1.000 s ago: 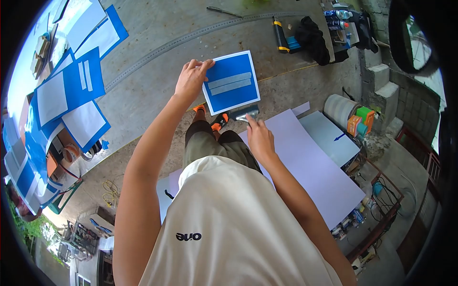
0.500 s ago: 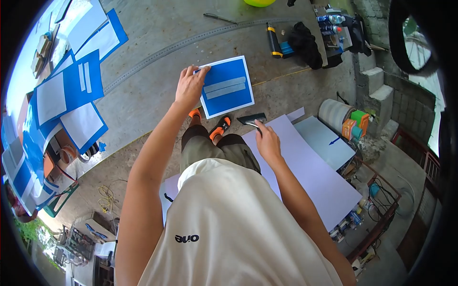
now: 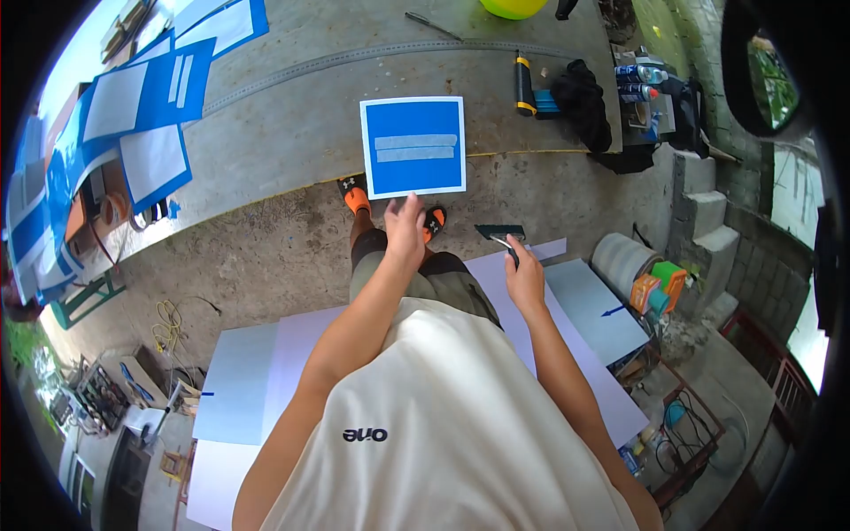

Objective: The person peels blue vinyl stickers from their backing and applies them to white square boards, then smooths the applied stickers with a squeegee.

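My left hand [image 3: 405,232] has its fingers loosely apart, with the fingertips right at the lower edge of a square blue panel [image 3: 414,180] with a white border. Two pale strips [image 3: 414,147] lie side by side across the panel's middle. The panel sits at the front of the grey table [image 3: 301,115], its lower part reaching past the table edge. My right hand [image 3: 526,276] is closed around the handle of a squeegee [image 3: 500,232] with a wide dark blade, held to the right of the panel, over the floor.
A long metal ruler [image 3: 354,55] and a pen [image 3: 434,26] lie on the table. Blue and white sheets [image 3: 150,84] are piled at its left. A yellow-black tool [image 3: 524,87] and black cloth [image 3: 580,102] lie at the right. Behind me are large pale sheets [image 3: 235,376].
My left hand has moved from the panel's upper left corner down to its lower edge. The panel has turned straighter. My right hand still holds the squeegee, and the view has shifted.
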{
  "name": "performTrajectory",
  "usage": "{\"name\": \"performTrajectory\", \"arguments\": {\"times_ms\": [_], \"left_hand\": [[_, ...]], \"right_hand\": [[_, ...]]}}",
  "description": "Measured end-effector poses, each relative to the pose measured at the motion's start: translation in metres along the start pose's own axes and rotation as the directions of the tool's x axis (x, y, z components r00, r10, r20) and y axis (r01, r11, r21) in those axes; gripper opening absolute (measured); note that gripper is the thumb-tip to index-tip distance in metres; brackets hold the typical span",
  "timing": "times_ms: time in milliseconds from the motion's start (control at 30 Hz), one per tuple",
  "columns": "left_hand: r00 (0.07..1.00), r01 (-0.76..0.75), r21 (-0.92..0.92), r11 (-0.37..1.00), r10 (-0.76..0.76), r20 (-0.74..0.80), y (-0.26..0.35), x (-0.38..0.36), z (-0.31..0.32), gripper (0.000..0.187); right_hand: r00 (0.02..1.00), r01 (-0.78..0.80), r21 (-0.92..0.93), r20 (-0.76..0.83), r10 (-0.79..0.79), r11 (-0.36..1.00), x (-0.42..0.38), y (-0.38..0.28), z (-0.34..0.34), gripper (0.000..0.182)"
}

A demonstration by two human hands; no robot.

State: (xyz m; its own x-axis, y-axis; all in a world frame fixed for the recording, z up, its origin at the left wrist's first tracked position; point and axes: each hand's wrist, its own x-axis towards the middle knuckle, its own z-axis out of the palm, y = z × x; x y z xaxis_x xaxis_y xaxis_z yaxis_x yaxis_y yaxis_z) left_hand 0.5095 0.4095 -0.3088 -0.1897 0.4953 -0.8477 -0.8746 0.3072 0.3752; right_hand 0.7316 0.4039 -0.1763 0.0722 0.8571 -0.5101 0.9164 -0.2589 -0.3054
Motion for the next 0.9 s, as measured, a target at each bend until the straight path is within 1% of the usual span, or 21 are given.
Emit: {"name": "performTrajectory", "arguments": {"times_ms": [33,67,133,167,200,267,300,367,400,433,500,533,567,600,633,667,733,800,867,900], "left_hand": [[0.993,-0.106,-0.112,0.988,0.111,0.040,-0.004,0.011,0.006,0.062],[0.992,-0.113,-0.117,0.987,0.118,0.040,-0.005,0.016,0.013,0.062],[0.958,-0.282,-0.141,0.949,0.272,-0.085,-0.003,0.021,0.025,0.048],[0.957,-0.288,-0.149,0.946,0.279,-0.079,-0.001,0.019,0.029,0.048],[0.946,-0.314,-0.128,0.941,0.299,-0.125,0.002,0.016,0.032,0.044],[0.910,-0.383,-0.084,0.920,0.361,-0.202,0.011,0.004,0.041,0.039],[0.895,-0.407,0.004,0.914,0.399,-0.201,0.016,0.001,0.040,0.039],[0.855,-0.488,0.083,0.869,0.495,-0.157,0.032,-0.009,0.037,0.040],[0.856,-0.488,0.137,0.862,0.503,-0.115,0.045,-0.015,0.034,0.041],[0.833,-0.527,0.188,0.829,0.547,-0.078,0.059,-0.017,0.029,0.047],[0.794,-0.576,0.392,0.717,0.606,0.058,0.100,-0.029,0.026,0.055],[0.784,-0.592,0.451,0.668,0.607,0.131,0.122,-0.023,0.021,0.057],[0.775,-0.606,0.506,0.614,0.599,0.201,0.146,-0.015,0.019,0.059],[0.783,-0.574,0.666,0.477,0.557,0.277,0.176,-0.016,0.026,0.057],[0.773,-0.594,0.720,0.359,0.501,0.388,0.202,-0.008,0.035,0.055],[0.762,-0.615,0.753,0.236,0.426,0.489,0.224,0.001,0.048,0.054],[0.717,-0.667,0.745,-0.009,0.263,0.646,0.254,0.015,0.085,0.051],[0.708,-0.693,0.713,-0.107,0.088,0.701,0.257,0.049,0.112,0.048],[0.684,-0.725,0.672,-0.147,-0.049,0.728,0.243,0.083,0.131,0.044],[0.675,-0.730,0.640,-0.240,-0.103,0.730,0.236,0.093,0.140,0.044]], "right_hand": [[1.000,0.025,0.023,0.010,-0.025,0.999,0.000,0.010,-0.004,0.040],[0.999,0.051,0.014,-0.001,-0.051,0.999,0.000,0.021,-0.007,0.040],[0.996,0.081,0.014,-0.026,-0.081,0.997,0.000,0.043,-0.014,0.040],[0.994,0.100,0.015,-0.049,-0.100,0.995,0.002,0.052,-0.019,0.040],[0.998,0.063,0.026,-0.031,-0.062,0.998,0.002,0.062,-0.026,0.039],[0.996,0.058,0.027,-0.068,-0.056,0.998,0.004,0.080,-0.035,0.039],[0.995,0.044,0.029,-0.092,-0.042,0.999,0.004,0.087,-0.039,0.039],[0.993,0.038,0.058,-0.115,-0.032,0.998,0.004,0.096,-0.045,0.040],[0.990,0.039,0.078,-0.139,-0.028,0.996,0.005,0.102,-0.044,0.039],[0.986,0.041,0.098,-0.163,-0.025,0.994,0.006,0.104,-0.043,0.039],[0.983,0.073,0.109,-0.178,-0.052,0.991,0.008,0.098,-0.043,0.040],[0.978,0.094,0.124,-0.198,-0.068,0.988,0.008,0.092,-0.042,0.040],[0.973,0.113,0.138,-0.217,-0.081,0.984,0.009,0.086,-0.040,0.040],[0.977,0.100,0.121,-0.200,-0.074,0.988,0.009,0.076,-0.041,0.042],[0.977,0.101,0.123,-0.199,-0.075,0.987,0.008,0.065,-0.041,0.042],[0.976,0.104,0.098,-0.203,-0.082,0.990,0.008,0.054,-0.041,0.042],[0.976,0.101,0.069,-0.201,-0.085,0.993,0.006,0.035,-0.037,0.042],[0.967,0.139,0.035,-0.219,-0.128,0.990,0.006,0.015,-0.030,0.043],[0.972,0.127,0.021,-0.201,-0.120,0.992,0.001,-0.011,-0.026,0.043],[0.976,0.118,0.010,-0.187,-0.114,0.993,-0.001,-0.024,-0.023,0.043]]}}
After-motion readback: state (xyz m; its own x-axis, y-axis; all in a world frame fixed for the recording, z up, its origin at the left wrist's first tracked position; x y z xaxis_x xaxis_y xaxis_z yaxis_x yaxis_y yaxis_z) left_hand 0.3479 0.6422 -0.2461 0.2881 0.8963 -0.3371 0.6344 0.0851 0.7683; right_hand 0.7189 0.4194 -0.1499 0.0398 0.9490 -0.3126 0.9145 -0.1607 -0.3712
